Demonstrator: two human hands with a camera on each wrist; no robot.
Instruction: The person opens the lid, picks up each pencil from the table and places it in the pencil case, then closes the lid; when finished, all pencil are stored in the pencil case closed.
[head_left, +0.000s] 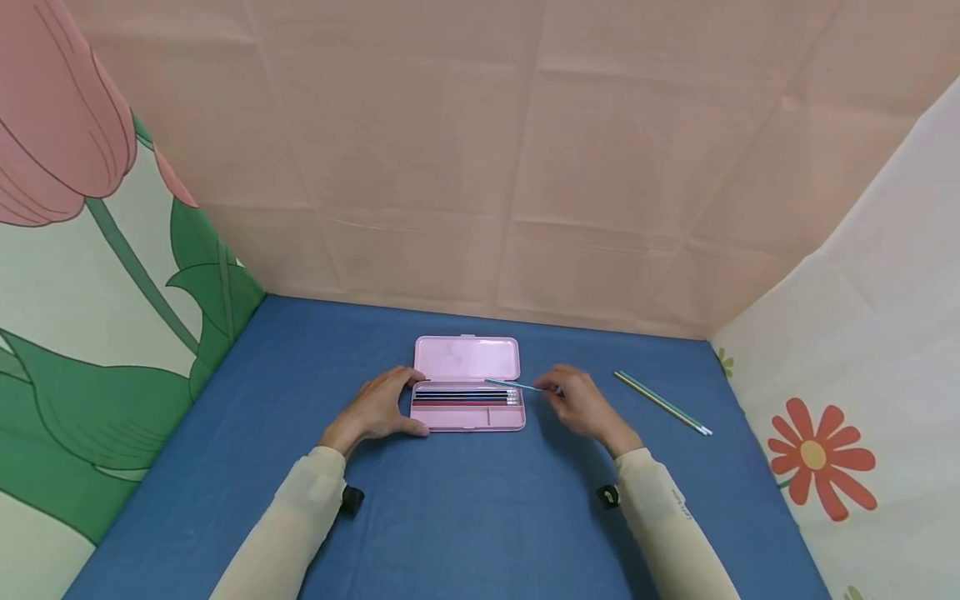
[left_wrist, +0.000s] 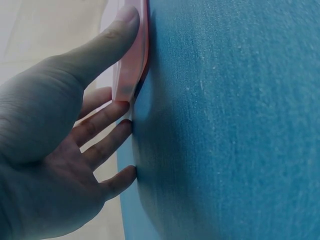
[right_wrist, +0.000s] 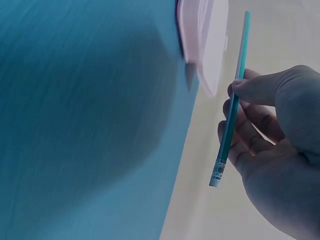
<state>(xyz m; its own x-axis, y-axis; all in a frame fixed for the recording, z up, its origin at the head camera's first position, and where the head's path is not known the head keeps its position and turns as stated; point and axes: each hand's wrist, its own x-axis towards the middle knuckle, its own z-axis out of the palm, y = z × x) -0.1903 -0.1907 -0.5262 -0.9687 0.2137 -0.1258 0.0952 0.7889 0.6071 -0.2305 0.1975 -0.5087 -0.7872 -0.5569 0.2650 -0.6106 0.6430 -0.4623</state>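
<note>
A pink pencil case (head_left: 450,420) lies opened on the blue cloth, its lid (head_left: 467,357) folded back away from me. Several dark and red pencils (head_left: 461,397) lie side by side inside, erasers to the right. My left hand (head_left: 375,408) holds the case at its left end, thumb along the front edge (left_wrist: 132,65) and fingers at the end and back. Between thumb and fingers, my right hand (head_left: 581,402) pinches a teal pencil (right_wrist: 232,112). That pencil's tip reaches left over the case's back part; its white eraser end shows in the right wrist view.
Two more pencils, one yellow (head_left: 660,402) and one teal, lie together slantwise on the cloth to the right of my right hand. A beige backdrop (head_left: 480,167) rises behind the table, with printed floral sheets (head_left: 862,333) on both sides.
</note>
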